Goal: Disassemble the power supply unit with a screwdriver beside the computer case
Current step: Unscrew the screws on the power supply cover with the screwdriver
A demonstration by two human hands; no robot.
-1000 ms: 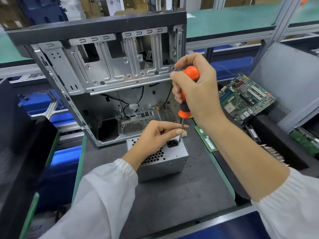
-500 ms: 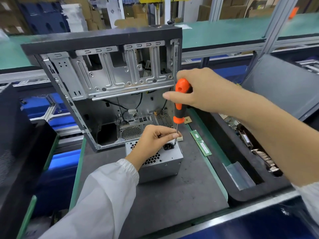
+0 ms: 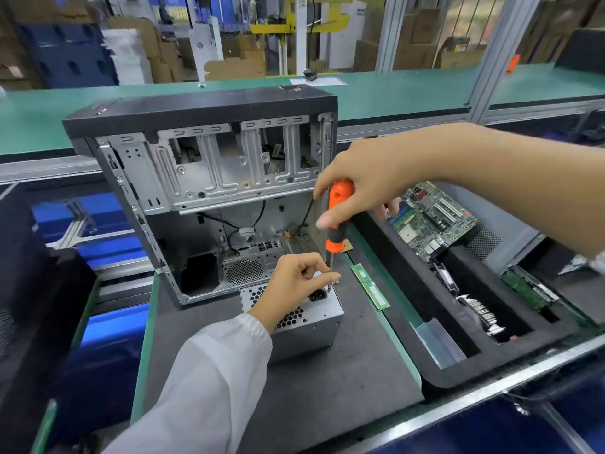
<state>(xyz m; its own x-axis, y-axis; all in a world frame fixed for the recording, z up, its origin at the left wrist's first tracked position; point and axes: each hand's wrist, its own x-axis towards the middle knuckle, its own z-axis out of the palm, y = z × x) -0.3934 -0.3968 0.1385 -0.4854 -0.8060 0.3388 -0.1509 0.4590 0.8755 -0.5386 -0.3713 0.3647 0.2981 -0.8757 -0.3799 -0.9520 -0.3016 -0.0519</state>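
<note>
Warehouse floor behind with stacked cartons and blue crates, a green conveyor running across, and in front a dark grey worktop [image 3: 327,388] edged in green. On that worktop, upright with its side open, the computer case [image 3: 203,191]; just in front of its lower right corner, lying with the vented face up, the power supply unit [image 3: 307,319]. Held almost upright above the unit's far right corner, the screwdriver [image 3: 337,217], orange-and-black handle at top, thin shaft running straight down, tip hidden at the spot where the left fingers [image 3: 330,277] meet. Gripping the handle from the right, the right hand [image 3: 366,181], thumb along the front and other fingers curled round the back. Resting on the unit's top from the near side, the left hand [image 3: 294,283], thumb and forefinger pinched about the lower shaft near the tip, seemingly to steady it; whether on a screw too, impossible to tell. Screw position therefore directly below the tool's long axis, at the corner nearest the right hand, so probably a straight downward press and a twist about that vertical line. Off to the right, a memory stick [image 3: 370,286] flat on the green edge, and a black foam tray [image 3: 425,348] holding a motherboard [image 3: 432,221]
</note>
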